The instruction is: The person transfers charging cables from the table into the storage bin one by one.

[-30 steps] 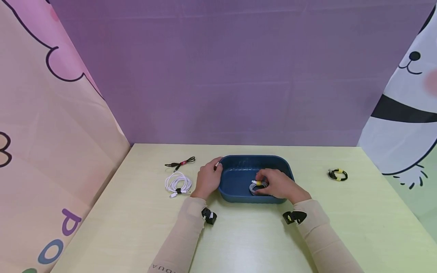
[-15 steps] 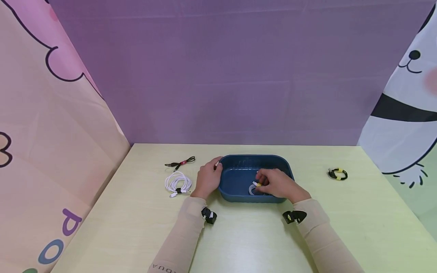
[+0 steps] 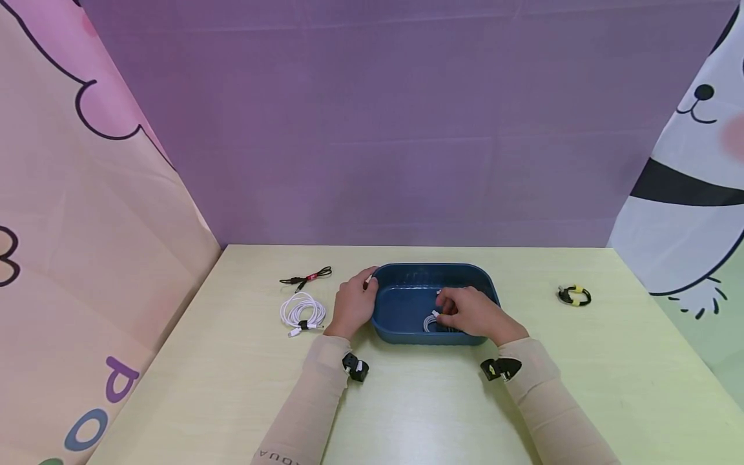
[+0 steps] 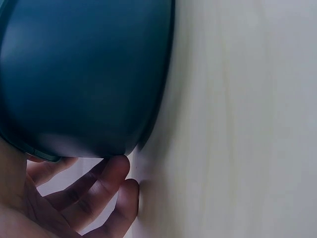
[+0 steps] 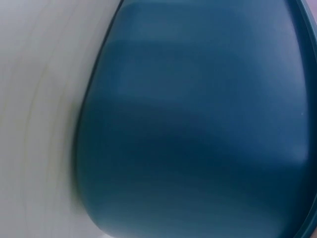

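A dark blue rectangular plastic bin [image 3: 407, 300] stands on the table, and its outer wall [image 4: 89, 74] fills much of the left wrist view. My left hand [image 3: 353, 305] holds the bin's left end, fingers curled against the outside. Inside the bin, near its front wall, lies a coiled grey-white cable [image 3: 429, 323] with a light plug. My right hand [image 3: 473, 313] reaches over the right front rim and pinches this cable by its tied part, covering most of the coil. The right wrist view shows only the bin's outer wall [image 5: 198, 124], not the fingers.
Left of the bin lie a coiled white cable [image 3: 302, 311] with a black tie and, behind it, a folded black cable [image 3: 308, 278] with a red tie. Far right is a black coiled cable [image 3: 575, 296] with yellow ties. A purple cloth [image 3: 372, 129] hangs behind the table.
The right fingers have closed in over the yellow tie and now cover more of the coil, which has shifted slightly. The left hand and bin stay where they were.
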`<state>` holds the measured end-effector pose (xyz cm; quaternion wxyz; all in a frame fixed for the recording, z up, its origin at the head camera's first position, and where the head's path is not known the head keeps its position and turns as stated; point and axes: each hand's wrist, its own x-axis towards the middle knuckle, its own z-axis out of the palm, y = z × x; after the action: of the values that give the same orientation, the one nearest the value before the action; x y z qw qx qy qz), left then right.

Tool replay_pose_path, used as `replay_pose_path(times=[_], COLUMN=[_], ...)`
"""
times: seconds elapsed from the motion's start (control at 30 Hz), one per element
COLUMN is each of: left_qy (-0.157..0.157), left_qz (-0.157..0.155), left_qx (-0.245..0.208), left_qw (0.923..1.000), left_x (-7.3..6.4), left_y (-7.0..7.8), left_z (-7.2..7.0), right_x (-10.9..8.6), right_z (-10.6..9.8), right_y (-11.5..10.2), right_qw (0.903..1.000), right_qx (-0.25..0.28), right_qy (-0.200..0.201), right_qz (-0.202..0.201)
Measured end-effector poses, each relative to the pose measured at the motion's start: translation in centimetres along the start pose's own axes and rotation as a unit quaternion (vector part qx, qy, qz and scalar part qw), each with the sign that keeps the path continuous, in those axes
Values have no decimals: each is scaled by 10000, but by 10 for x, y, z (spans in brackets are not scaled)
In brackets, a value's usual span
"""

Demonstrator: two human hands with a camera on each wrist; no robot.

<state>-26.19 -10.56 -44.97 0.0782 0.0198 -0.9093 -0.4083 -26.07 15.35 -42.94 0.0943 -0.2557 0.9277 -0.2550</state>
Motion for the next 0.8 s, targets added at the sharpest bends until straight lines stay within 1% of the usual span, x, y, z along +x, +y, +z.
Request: replay_pose_path(times=[0.13, 0.27, 0.47, 0.63, 0.8], left_qy=[5, 6, -34, -27, -38], left_qz=[8, -2, -32, -26, -17], left_qx=[20, 19, 13, 6, 15], left_qw=[10000, 10000, 10000, 10000, 10000], left_x=[0, 0, -2, -2, -2], left_y=[0, 1, 2, 2, 3], left_z=[-1, -1, -2, -2, -2], right_x=[-1, -2, -4, -9, -15], right_z=[-1, -3, -7, -17, -34], right_y=[-2, -3, -2, -2, 4], right_qw=[10000, 9997, 9987, 9967, 9910], right_qx=[-36, -129, -163, -6, 91], right_qy=[47, 197, 461, 806, 1330], right_qz=[58, 52, -112, -134, -139])
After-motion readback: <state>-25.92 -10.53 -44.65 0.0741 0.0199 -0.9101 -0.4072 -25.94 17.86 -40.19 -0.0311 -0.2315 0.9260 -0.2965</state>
